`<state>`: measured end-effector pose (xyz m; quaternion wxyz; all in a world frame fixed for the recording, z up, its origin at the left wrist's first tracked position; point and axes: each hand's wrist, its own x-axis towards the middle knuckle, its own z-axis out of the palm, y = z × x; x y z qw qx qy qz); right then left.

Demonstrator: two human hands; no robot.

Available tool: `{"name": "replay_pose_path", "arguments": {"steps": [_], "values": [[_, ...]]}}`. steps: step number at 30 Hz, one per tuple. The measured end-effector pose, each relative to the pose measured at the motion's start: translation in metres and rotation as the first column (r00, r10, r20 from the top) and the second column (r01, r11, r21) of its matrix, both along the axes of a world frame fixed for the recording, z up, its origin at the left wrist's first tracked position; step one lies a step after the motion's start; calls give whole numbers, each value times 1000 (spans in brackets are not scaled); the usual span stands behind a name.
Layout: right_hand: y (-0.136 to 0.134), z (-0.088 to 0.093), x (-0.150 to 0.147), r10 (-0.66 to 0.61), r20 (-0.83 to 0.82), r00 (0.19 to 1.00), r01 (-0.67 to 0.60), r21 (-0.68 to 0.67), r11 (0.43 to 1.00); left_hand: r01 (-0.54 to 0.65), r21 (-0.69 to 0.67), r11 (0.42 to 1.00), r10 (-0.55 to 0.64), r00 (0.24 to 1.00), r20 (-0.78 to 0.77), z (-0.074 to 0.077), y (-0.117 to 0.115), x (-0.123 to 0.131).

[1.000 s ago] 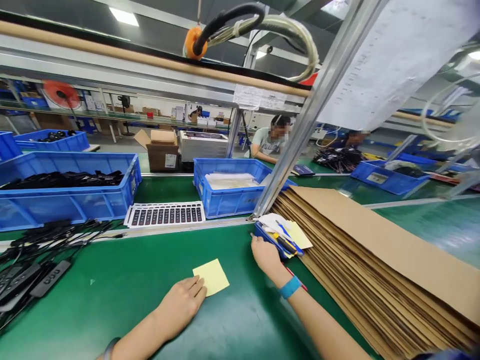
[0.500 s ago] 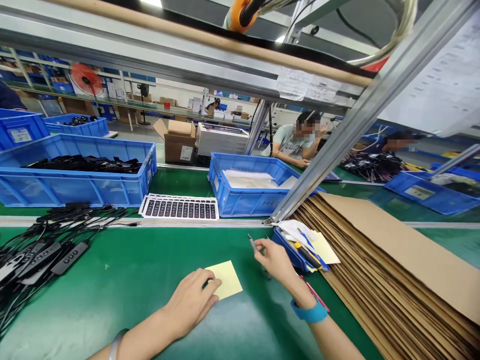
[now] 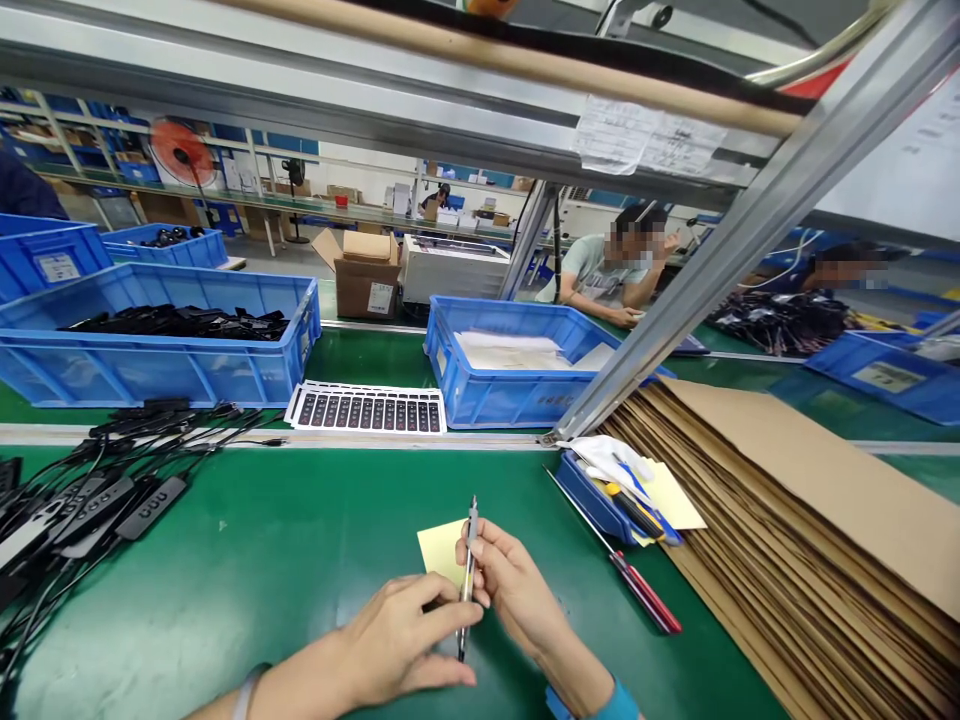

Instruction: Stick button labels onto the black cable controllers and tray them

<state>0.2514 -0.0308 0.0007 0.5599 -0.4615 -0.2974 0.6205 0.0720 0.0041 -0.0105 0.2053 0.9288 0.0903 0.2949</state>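
Note:
My right hand (image 3: 517, 590) grips a grey pen (image 3: 469, 560) held nearly upright over a yellow sticky note (image 3: 441, 546) on the green bench mat. My left hand (image 3: 397, 640) lies beside it with fingers curled, its fingertips touching the lower part of the pen and the note's near edge. A blue band sits on my right wrist.
A red-handled screwdriver (image 3: 622, 570) lies right of my hands beside a small blue tray (image 3: 592, 500) of pens and notes. Stacked cardboard sheets (image 3: 787, 520) fill the right. Black cabled devices (image 3: 90, 490) lie left. Blue bins (image 3: 150, 350), a label sheet (image 3: 367, 408) and seated people are beyond.
My right hand has brought the pen from the small blue tray back over the yellow note. My left hand has closed in to meet it. The screwdriver now lies uncovered.

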Motion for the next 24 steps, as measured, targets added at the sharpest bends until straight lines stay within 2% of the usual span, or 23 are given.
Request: {"name": "replay_pose_path", "arguments": {"steps": [4, 7, 10, 13, 17, 24], "values": [[-4, -8, -4, 13, 37, 999, -14, 21, 1000, -8, 33, 999, 9, 999, -31, -2, -2, 1], [-7, -10, -5, 36, 104, 994, -40, 41, 998, 13, -30, 999, -14, 999, -40, -6, -3, 3], [-2, -6, 5, -74, 123, 990, 70, 31, 997, -16, -143, 990, 5, 997, -79, -8, -1, 4], [11, 1, 23, -166, 42, 985, 166, 21, 986, -12, -177, 984, -24, 979, -200, -8, 2, 2], [33, 3, 35, -120, 52, 991, 112, 125, 986, 107, -147, 983, -150, 936, -319, -11, 6, -3], [52, -26, 22, 13, 262, 965, -38, 90, 995, 116, -139, 983, -162, 908, -386, -10, 7, -2]]}}
